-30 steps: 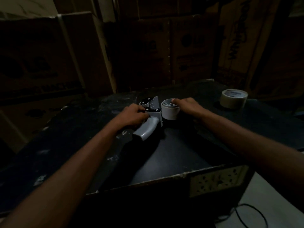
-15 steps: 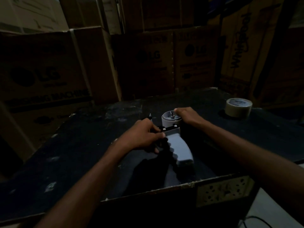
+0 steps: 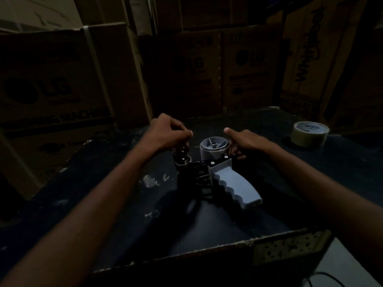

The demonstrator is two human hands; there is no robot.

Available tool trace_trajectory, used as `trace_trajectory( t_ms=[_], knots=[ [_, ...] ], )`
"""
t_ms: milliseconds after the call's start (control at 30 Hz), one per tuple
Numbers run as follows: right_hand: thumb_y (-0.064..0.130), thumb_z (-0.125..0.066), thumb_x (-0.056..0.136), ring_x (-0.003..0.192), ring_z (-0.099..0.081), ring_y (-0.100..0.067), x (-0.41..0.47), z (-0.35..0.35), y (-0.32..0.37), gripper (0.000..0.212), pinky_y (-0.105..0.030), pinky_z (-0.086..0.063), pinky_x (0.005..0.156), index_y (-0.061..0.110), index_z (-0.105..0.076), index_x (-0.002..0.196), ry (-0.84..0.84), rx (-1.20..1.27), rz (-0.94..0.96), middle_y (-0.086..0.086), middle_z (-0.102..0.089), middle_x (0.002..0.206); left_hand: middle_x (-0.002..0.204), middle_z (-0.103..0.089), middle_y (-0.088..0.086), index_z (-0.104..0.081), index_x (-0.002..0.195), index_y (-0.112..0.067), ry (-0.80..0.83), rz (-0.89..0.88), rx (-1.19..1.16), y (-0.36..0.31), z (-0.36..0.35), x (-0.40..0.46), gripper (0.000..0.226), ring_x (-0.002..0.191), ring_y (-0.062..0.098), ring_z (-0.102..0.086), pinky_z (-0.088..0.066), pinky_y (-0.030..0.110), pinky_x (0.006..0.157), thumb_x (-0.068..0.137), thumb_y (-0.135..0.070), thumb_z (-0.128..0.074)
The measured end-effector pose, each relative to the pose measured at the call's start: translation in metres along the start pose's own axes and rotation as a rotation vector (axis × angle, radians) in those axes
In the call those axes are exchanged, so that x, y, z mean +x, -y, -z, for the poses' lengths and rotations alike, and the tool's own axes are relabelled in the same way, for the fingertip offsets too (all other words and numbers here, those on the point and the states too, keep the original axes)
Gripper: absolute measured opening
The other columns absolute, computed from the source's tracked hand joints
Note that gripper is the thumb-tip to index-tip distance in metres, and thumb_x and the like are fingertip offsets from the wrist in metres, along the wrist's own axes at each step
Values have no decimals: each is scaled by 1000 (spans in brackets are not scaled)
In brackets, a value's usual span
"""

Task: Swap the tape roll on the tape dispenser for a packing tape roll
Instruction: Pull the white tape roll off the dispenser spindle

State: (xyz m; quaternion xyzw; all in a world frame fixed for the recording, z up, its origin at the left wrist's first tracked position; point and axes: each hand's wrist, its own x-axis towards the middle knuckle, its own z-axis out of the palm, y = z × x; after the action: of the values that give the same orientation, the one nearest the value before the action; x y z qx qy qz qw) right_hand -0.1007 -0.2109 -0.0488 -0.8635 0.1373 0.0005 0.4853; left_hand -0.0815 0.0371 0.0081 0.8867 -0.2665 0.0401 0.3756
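Observation:
A tape dispenser (image 3: 219, 179) with a grey ribbed handle lies on its side on the dark table (image 3: 290, 193); its grey hub (image 3: 214, 149) points up, with no roll visible on it. My left hand (image 3: 167, 133) is curled over the dispenser's black front end, fingertips pinched on it. My right hand (image 3: 244, 140) rests just right of the hub, thumb out, fingers touching the frame behind it. A packing tape roll (image 3: 310, 136) lies flat at the table's far right, apart from both hands.
Stacked cardboard cartons (image 3: 62, 90) wall in the table at the back and left. The table's near edge (image 3: 228, 245) is chipped, and a cable (image 3: 323, 276) lies on the pale floor at lower right. The scene is very dim.
The dispenser has been turned so the handle points toward me and to the right. My left hand has shifted from the handle to the black front end; my right hand has stayed by the hub.

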Motion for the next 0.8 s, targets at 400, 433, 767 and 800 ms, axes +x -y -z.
trace_trajectory(
  t_ms=[400,433,767,800],
  knots=[
    [35,-69,88,89,-75,-26,2,16,-4,37,-30,-59,64,6,-71,112,177,310,-105,-19,-75,107,79,-75,1,-75,90,-12,499,257,-41,21,-35,67,41,67,11,-71,-54,22,63,98,-42,-49],
    [35,-68,88,90,-74,-26,1,16,-4,36,-30,-59,64,8,-72,112,187,324,-111,-18,-75,106,74,-76,-1,-74,86,-14,509,276,-80,22,-35,67,36,62,9,-71,-53,20,59,98,-40,-51],
    [21,-68,88,72,-74,-21,1,13,17,30,-27,-57,53,7,-66,113,191,375,-203,-15,-73,98,41,-51,-5,-63,56,-13,615,472,-722,39,-40,65,41,36,6,-47,-43,18,41,95,-16,-49],
    [20,-67,88,74,-74,-22,0,13,19,30,-27,-57,53,7,-64,115,196,364,-209,-17,-72,101,40,-52,-4,-63,62,-11,594,481,-721,39,-40,65,34,36,7,-48,-44,18,42,94,-15,-50]
  ],
)
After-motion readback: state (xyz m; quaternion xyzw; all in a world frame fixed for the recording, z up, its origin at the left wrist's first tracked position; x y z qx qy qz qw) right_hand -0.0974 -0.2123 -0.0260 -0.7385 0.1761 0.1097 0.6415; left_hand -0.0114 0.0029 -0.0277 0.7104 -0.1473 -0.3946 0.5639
